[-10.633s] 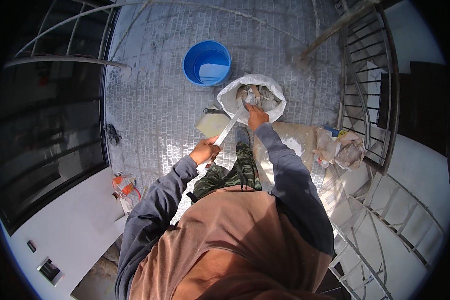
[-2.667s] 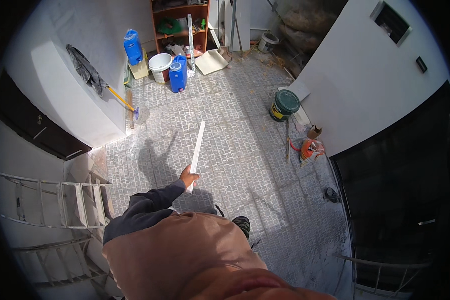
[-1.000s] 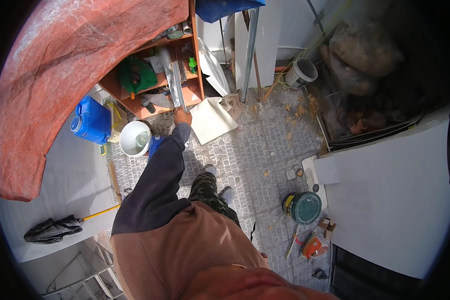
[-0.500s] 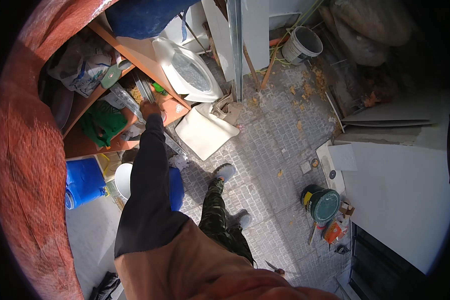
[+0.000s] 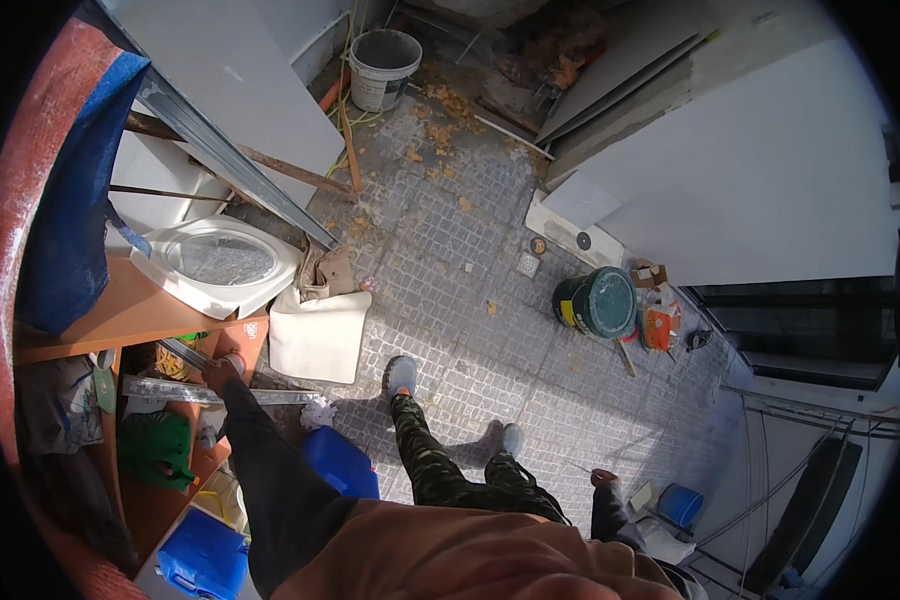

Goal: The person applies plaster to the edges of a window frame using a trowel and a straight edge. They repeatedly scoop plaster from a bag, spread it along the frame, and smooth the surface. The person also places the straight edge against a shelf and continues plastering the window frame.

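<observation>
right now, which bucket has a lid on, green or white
The green bucket, near the small cardboard box, has a lid on; the white bucket stands open.

Your sleeves (image 5: pixel 275 480) dk gry, shirt (image 5: pixel 420 545) brn, trousers (image 5: pixel 432 455) camo in grn + blk, shoes (image 5: pixel 402 374) lt gry. Metal strips (image 5: pixel 280 397) by you silvery gry, shelf unit (image 5: pixel 150 312) orange-brn, bag (image 5: pixel 155 447) on it bright grn, jug (image 5: pixel 338 462) nr your L arm deep blu, mat (image 5: pixel 318 335) cream, oval-windowed panel (image 5: pixel 220 262) wht. Your paving (image 5: pixel 420 250) is gry w/ a small-block grid pattern, tub (image 5: pixel 610 302) dk grn w/ yel on side, hanging cloth (image 5: pixel 70 205) blu, bucket (image 5: pixel 378 88) off-wht.
</observation>
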Demonstrator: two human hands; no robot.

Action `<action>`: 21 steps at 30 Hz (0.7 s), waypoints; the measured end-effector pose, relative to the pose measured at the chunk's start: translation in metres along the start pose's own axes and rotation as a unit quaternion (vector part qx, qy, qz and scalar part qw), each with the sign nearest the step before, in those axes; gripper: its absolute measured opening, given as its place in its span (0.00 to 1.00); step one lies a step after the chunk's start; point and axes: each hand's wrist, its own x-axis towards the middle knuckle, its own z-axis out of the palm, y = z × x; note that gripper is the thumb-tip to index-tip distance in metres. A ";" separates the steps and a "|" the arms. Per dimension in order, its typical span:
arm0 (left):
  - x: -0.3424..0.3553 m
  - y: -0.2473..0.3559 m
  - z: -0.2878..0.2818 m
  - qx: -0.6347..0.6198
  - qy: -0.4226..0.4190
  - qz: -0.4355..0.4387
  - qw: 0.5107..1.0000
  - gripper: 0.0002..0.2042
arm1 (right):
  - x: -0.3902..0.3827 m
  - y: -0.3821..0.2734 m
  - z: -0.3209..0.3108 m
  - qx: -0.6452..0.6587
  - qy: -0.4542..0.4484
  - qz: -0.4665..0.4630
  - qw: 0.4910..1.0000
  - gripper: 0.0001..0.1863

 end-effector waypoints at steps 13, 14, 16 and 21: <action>-0.684 0.085 -0.085 -0.267 -0.803 0.040 0.531 0.16 | -0.061 -0.145 -0.010 0.488 -0.308 -0.050 0.815 0.18; -0.712 0.088 -0.091 -0.265 -0.801 0.055 0.535 0.14 | -0.050 -0.136 -0.022 0.519 -0.286 -0.052 0.804 0.21; -0.763 0.090 -0.097 -0.222 -0.787 0.115 0.564 0.11 | -0.029 -0.103 -0.048 0.577 -0.234 -0.041 0.782 0.22; -0.894 0.090 -0.108 -0.118 -0.810 0.258 0.513 0.11 | 0.040 -0.025 -0.135 0.674 -0.136 -0.065 0.723 0.16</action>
